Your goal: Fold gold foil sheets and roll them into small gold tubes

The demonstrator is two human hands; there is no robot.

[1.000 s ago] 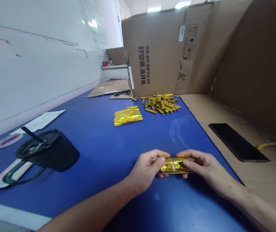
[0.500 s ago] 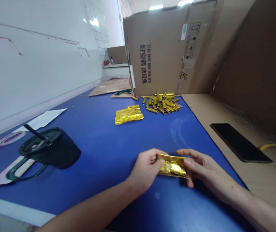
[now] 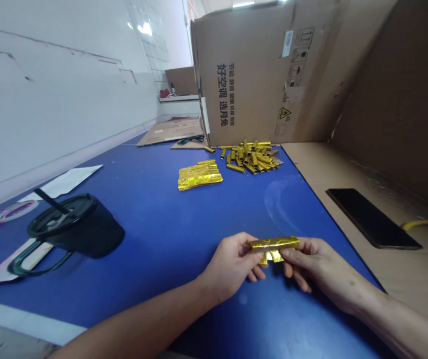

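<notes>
Between my two hands is a shiny gold foil piece (image 3: pixel 276 243), partly rolled, with a long folded tube along its top and small flaps hanging below. My left hand (image 3: pixel 234 264) pinches its left end between thumb and fingers. At the right end, my right hand (image 3: pixel 313 262) grips it the same way, thumb on the near side. Farther back lies a flat stack of gold foil sheets (image 3: pixel 200 175). Behind and right of that is a heap of short gold foil tubes (image 3: pixel 253 158).
A dark lidded mug (image 3: pixel 83 227) with a straw stands at left, near a roll of tape (image 3: pixel 15 212) and white paper (image 3: pixel 64 183). A large cardboard box (image 3: pixel 255 75) rises at the back. On the right, a phone (image 3: pixel 371 218) lies on a cardboard surface (image 3: pixel 311 164).
The foil has gone from an opened, flatter shape to a narrow tube with flaps below. Both hands have shifted slightly, and the right fingers have closed more around its end.
</notes>
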